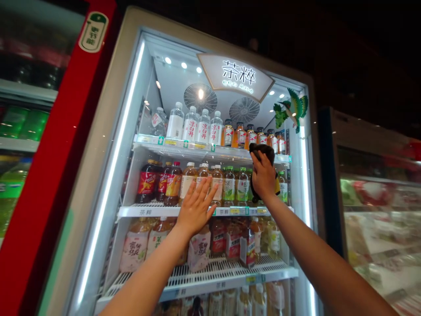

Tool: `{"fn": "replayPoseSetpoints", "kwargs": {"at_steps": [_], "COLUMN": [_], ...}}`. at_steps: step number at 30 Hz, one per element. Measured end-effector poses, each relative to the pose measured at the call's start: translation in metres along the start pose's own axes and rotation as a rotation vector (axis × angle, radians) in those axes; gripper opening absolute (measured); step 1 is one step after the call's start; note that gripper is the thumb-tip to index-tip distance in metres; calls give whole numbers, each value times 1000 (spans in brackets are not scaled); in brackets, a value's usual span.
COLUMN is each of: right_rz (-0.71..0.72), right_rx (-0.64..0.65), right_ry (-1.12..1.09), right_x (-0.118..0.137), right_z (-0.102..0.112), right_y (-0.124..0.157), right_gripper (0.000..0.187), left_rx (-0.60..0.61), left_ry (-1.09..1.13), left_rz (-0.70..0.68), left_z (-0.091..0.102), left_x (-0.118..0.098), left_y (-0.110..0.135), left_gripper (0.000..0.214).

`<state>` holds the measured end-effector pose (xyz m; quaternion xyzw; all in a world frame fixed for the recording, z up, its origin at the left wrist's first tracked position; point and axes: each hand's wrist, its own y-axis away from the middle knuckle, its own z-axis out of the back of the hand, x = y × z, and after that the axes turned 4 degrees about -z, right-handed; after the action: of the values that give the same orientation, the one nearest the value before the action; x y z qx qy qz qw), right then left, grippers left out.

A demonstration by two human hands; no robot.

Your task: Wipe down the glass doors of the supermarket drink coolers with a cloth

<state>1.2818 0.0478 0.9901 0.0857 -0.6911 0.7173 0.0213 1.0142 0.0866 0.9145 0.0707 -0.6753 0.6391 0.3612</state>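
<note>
A lit drinks cooler with a glass door [256,241] fills the middle of the view. My left hand [196,204] lies flat against the glass, fingers spread, in front of the middle shelf. Higher and to the right, my right hand [263,175] presses a dark cloth [268,151] with a yellow edge to the glass. Its fingers lie over the cloth, and part of the cloth shows on both sides of the hand. Behind the glass, near my hands, stand green-capped tea bottles [242,182] and bottles with white labels [217,177].
A red-framed cooler [55,166] stands at the left, and another refrigerated case [378,219] at the right, blurred. Clear water bottles [204,127] stand on the top shelf under a lit sign [238,77]. A green bird-shaped decoration [294,107] is at the upper right of the door.
</note>
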Motion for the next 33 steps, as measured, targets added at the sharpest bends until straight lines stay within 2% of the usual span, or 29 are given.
{"fn": "replayPoseSetpoints", "kwargs": {"at_steps": [2,4,6,8,10,12,14,16,18,21,23,25,28,31,33], "right_rz": [1,102,219,262,211,90,-31,-32,104,283,237,106,-42,61,176], "right_rx": [-2,49,116,152,149,123,86,73,108,163,136,77,10,62,127], "right_ry": [7,12,9,3,1,2,5,6,3,-10,-14,-10,8,17,16], "right_x": [-1,6,13,12,2,-11,-20,-21,-17,-16,-24,-37,-49,-47,-45], "right_z": [-2,-3,-3,0,5,10,11,11,9,10,12,13,11,10,11], "right_y": [22,34,28,9,-10,-15,-4,12,19,5,-11,-17,-1,18,15], "right_gripper": [70,70,69,66,66,67,67,67,68,69,68,66,68,69,69], "left_rx": [17,26,21,8,-2,-4,2,5,-1,-13,-13,-5,15,17,15], "left_ry": [3,8,11,10,5,-1,-5,-6,-2,7,10,13,22,38,53], "left_rz": [3,2,2,0,-5,-9,-4,18,41,28,-11,-51,-57,-39,-47], "left_z": [0,1,2,2,2,2,3,2,0,-7,-13,-19,-24,-28,-33], "left_x": [0,1,1,3,4,5,5,1,-7,-27,-43,-58,-75,-86,-92], "left_y": [0,-1,-2,-3,-3,-3,-2,-3,-7,-21,-32,-41,-50,-60,-71], "left_gripper": [80,82,82,81,81,80,81,81,81,79,76,73,71,70,68]}}
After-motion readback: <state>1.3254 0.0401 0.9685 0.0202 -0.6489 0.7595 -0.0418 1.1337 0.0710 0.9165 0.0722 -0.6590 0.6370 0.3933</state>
